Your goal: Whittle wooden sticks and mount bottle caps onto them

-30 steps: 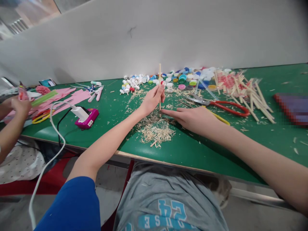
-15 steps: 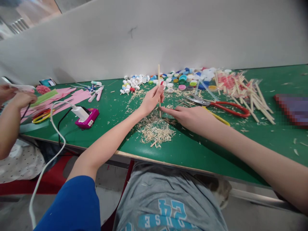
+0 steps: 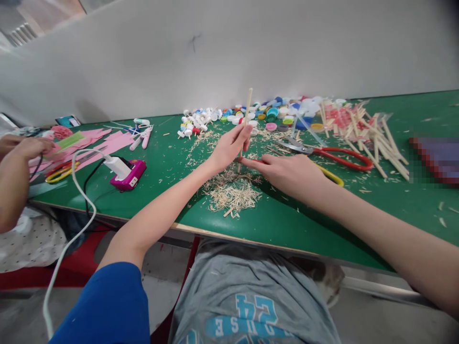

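My left hand (image 3: 233, 145) is closed around a slim wooden stick (image 3: 248, 106). The stick stands nearly upright, tilted a little right at the top, with its lower end over a heap of wood shavings (image 3: 234, 197). Beside that lower end, my right hand (image 3: 287, 169) is closed on a small red-handled tool (image 3: 258, 161); its tip meets the stick, and most of it is hidden by my fingers. Scissors with red handles (image 3: 340, 158) lie open just past my right hand, and a yellow handle (image 3: 332, 177) shows behind my wrist.
Bottle caps (image 3: 272, 113) pile up along the grey partition (image 3: 229, 57). Wooden sticks (image 3: 385, 143) lie to the right. Leftward are glue guns (image 3: 145, 138), a magenta power socket (image 3: 129, 176) with a white cable, pink sheets (image 3: 118, 143) and another person's hands (image 3: 32, 145).
The stick's top has tilted to the right and sits slightly higher. My left hand has shifted a little right, while my right hand stays at the stick's lower end.
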Tool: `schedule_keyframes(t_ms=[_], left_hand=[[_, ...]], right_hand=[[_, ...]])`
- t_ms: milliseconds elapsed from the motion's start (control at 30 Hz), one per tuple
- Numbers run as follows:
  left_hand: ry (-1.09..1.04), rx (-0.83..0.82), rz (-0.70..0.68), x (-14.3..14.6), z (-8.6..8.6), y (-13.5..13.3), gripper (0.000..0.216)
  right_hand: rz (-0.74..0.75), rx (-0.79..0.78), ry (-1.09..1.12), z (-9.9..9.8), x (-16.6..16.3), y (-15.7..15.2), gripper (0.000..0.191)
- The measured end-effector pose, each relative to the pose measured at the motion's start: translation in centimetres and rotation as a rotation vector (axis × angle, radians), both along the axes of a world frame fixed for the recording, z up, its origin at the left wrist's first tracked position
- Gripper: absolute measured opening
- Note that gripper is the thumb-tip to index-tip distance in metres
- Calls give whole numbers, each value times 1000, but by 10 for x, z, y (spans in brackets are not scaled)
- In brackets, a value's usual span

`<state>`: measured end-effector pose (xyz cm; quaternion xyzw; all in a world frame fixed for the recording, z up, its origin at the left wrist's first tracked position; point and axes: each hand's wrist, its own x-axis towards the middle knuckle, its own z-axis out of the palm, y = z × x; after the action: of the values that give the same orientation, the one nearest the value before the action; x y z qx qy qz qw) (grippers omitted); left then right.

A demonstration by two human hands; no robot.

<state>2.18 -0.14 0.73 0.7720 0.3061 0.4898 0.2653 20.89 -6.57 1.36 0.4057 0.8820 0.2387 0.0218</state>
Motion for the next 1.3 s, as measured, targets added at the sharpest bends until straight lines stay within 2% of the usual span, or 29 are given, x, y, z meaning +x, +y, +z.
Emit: schedule_keyframes(t_ms=[133, 300, 433, 567, 700, 1000, 1133, 1300], left_hand=[[-28, 11, 39, -5, -2, 5, 49], [-1, -12, 78, -4, -1, 2, 51], [4, -21, 77, -4, -1, 2, 49], [4, -47, 68, -7, -3, 6, 47], [10, -50, 73, -7, -3, 6, 48], [16, -16, 76, -5, -2, 5, 48], [9, -42, 52, -5, -2, 6, 45], [11, -41, 54, -5, -2, 6, 46]], right_hand=[[-14, -33, 16, 4, -4, -1, 65], [64, -159, 15, -1, -3, 4, 63], [116, -105, -5, -4, 1, 4, 68], [42, -27, -32, 1, 1, -2, 70], [6, -61, -36, 4, -2, -4, 70], [102, -35, 21, 3, 1, 4, 58], [99, -65, 19, 3, 1, 4, 62], [125, -112, 38, 0, 2, 5, 55]])
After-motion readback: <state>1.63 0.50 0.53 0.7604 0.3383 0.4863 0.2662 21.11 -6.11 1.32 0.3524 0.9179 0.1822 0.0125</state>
